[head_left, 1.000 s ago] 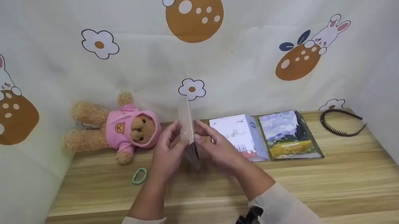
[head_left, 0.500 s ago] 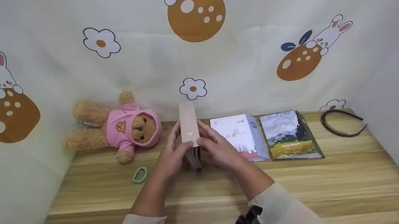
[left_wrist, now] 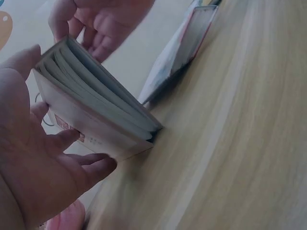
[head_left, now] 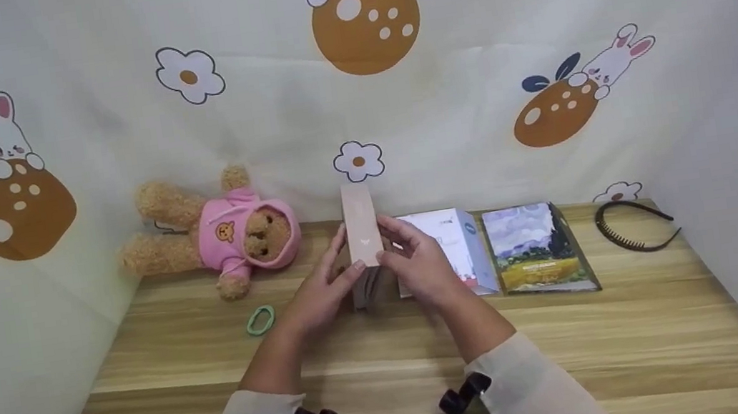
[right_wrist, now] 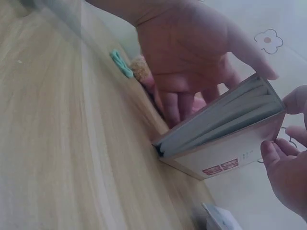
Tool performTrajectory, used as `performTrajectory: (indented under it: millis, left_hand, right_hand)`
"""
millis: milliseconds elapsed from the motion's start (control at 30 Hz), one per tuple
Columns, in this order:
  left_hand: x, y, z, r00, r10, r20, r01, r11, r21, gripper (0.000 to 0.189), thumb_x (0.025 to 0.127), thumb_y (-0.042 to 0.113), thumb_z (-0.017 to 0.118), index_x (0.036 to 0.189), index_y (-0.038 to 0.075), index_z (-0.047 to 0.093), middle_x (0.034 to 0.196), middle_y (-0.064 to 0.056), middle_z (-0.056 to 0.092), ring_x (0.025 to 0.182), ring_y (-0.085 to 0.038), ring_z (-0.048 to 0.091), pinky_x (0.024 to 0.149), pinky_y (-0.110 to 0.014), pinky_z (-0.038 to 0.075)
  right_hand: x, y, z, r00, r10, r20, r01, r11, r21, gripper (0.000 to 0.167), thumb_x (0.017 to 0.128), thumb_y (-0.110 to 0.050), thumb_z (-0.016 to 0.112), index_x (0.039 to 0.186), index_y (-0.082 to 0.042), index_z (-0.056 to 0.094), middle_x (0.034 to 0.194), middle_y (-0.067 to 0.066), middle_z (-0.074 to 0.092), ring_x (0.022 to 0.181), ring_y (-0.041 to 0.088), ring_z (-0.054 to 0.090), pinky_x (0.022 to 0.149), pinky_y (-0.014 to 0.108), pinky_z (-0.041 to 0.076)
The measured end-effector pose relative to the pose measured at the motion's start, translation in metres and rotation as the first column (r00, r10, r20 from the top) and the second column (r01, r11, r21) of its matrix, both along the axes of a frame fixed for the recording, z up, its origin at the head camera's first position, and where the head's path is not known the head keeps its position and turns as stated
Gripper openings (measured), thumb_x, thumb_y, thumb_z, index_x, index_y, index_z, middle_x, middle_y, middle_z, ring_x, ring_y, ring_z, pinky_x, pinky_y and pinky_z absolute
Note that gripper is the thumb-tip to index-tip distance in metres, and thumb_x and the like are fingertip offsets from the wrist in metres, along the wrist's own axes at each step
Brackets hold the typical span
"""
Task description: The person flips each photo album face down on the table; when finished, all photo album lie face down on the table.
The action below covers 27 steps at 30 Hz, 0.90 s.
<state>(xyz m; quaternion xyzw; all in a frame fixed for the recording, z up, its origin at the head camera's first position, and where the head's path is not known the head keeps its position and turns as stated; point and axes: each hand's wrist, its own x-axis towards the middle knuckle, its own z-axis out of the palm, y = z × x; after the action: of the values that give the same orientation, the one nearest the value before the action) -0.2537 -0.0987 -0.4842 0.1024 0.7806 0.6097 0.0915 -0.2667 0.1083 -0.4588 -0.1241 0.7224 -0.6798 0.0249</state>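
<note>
A thick hardback book [head_left: 361, 226] stands in the middle of the table, its beige spine facing up toward the head camera. Its pages are slightly fanned between pale covers, one showing red printed blocks in the right wrist view. My left hand [head_left: 319, 290] holds the book's left side, with the thumb at the spine's near end and bent fingers along the cover [left_wrist: 96, 124]. On the opposite side my right hand [head_left: 427, 267] holds it likewise, thumb at the spine corner. The lower edge of the book [right_wrist: 192, 143] appears to rest on the table.
Right of the book lie a white-and-blue book [head_left: 457, 245] and a book with a landscape-painting cover [head_left: 537, 248]. A dark headband [head_left: 615, 234] is farther right. A teddy bear in a pink hoodie [head_left: 228, 230] and a green hair tie [head_left: 260, 320] lie left. A patterned curtain [head_left: 270, 120] hangs behind.
The book has turned from nearly edge-on so its spine shows broadly upward, and has shifted slightly right. Both hands moved along with it.
</note>
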Motion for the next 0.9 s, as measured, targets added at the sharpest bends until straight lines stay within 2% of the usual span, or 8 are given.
performTrajectory:
  millis: [100, 200, 300, 467, 600, 733, 900]
  left_hand:
    - [-0.002, -0.002, -0.004, 1.000, -0.019, -0.009, 0.019, 1.000, -0.012, 0.072, 0.108, 0.053, 0.057, 0.170, 0.043, 0.023, 0.182, -0.002, 0.016, 0.167, -0.038, 0.018, 0.134, -0.063, 0.019]
    - [-0.003, -0.003, -0.008, 0.999, 0.013, -0.033, -0.016, 0.997, -0.081, 0.068, 0.106, 0.055, 0.058, 0.168, 0.044, 0.031, 0.182, -0.003, 0.019, 0.169, -0.035, 0.014, 0.134, -0.066, 0.014]
    - [-0.004, -0.003, -0.012, 0.998, 0.038, -0.055, -0.046, 0.987, -0.156, 0.069, 0.103, 0.056, 0.063, 0.166, 0.043, 0.037, 0.181, -0.003, 0.019, 0.168, -0.038, 0.014, 0.133, -0.068, 0.016]
    - [-0.006, -0.003, -0.013, 0.995, 0.031, -0.095, -0.057, 0.959, -0.276, 0.070, 0.100, 0.054, 0.068, 0.163, 0.033, 0.046, 0.180, -0.004, 0.023, 0.167, -0.040, 0.021, 0.133, -0.064, 0.023]
    - [-0.006, -0.004, -0.014, 0.994, 0.018, -0.110, -0.054, 0.941, -0.333, 0.069, 0.100, 0.052, 0.071, 0.161, 0.027, 0.050, 0.180, -0.006, 0.026, 0.166, -0.039, 0.022, 0.133, -0.063, 0.025]
    - [-0.006, -0.006, -0.015, 0.995, 0.023, -0.100, -0.063, 0.910, -0.411, 0.067, 0.098, 0.051, 0.072, 0.159, 0.027, 0.054, 0.179, -0.004, 0.028, 0.167, -0.042, 0.018, 0.133, -0.065, 0.022]
    - [-0.006, -0.007, -0.016, 0.995, 0.024, -0.092, -0.067, 0.867, -0.495, 0.067, 0.096, 0.050, 0.074, 0.156, 0.029, 0.057, 0.179, -0.003, 0.030, 0.166, -0.047, 0.015, 0.133, -0.067, 0.019]
  right_hand:
    - [-0.001, 0.002, 0.002, 1.000, 0.005, 0.017, -0.005, 1.000, -0.010, 0.063, 0.098, 0.003, 0.059, 0.159, -0.001, 0.047, 0.165, 0.018, 0.051, 0.155, 0.034, 0.048, 0.122, 0.041, 0.046]
    - [-0.003, 0.003, 0.000, 1.000, 0.007, 0.030, -0.007, 1.000, 0.013, 0.066, 0.096, 0.008, 0.056, 0.160, 0.002, 0.044, 0.167, 0.019, 0.047, 0.157, 0.034, 0.044, 0.123, 0.041, 0.044]
    - [-0.005, 0.004, -0.005, 0.999, 0.004, 0.051, -0.006, 0.999, 0.052, 0.067, 0.095, 0.009, 0.057, 0.160, 0.002, 0.044, 0.168, 0.019, 0.045, 0.158, 0.034, 0.043, 0.123, 0.040, 0.044]
    - [-0.004, 0.004, -0.010, 0.997, 0.000, 0.083, -0.012, 0.988, 0.155, 0.066, 0.098, -0.001, 0.068, 0.160, -0.001, 0.046, 0.168, 0.018, 0.046, 0.154, 0.034, 0.049, 0.119, 0.040, 0.049]
    - [-0.003, 0.005, -0.015, 0.994, -0.002, 0.109, -0.025, 0.970, 0.243, 0.068, 0.099, -0.010, 0.071, 0.162, -0.005, 0.045, 0.169, 0.016, 0.045, 0.153, 0.033, 0.049, 0.121, 0.042, 0.048]
    - [-0.002, 0.004, -0.020, 0.990, -0.007, 0.144, -0.040, 0.946, 0.321, 0.074, 0.099, -0.013, 0.072, 0.165, -0.006, 0.040, 0.171, 0.014, 0.042, 0.158, 0.029, 0.043, 0.129, 0.044, 0.039]
    - [-0.002, 0.002, -0.023, 0.982, -0.008, 0.189, -0.061, 0.933, 0.355, 0.078, 0.098, -0.013, 0.072, 0.167, -0.006, 0.035, 0.173, 0.014, 0.039, 0.161, 0.030, 0.037, 0.133, 0.045, 0.031]
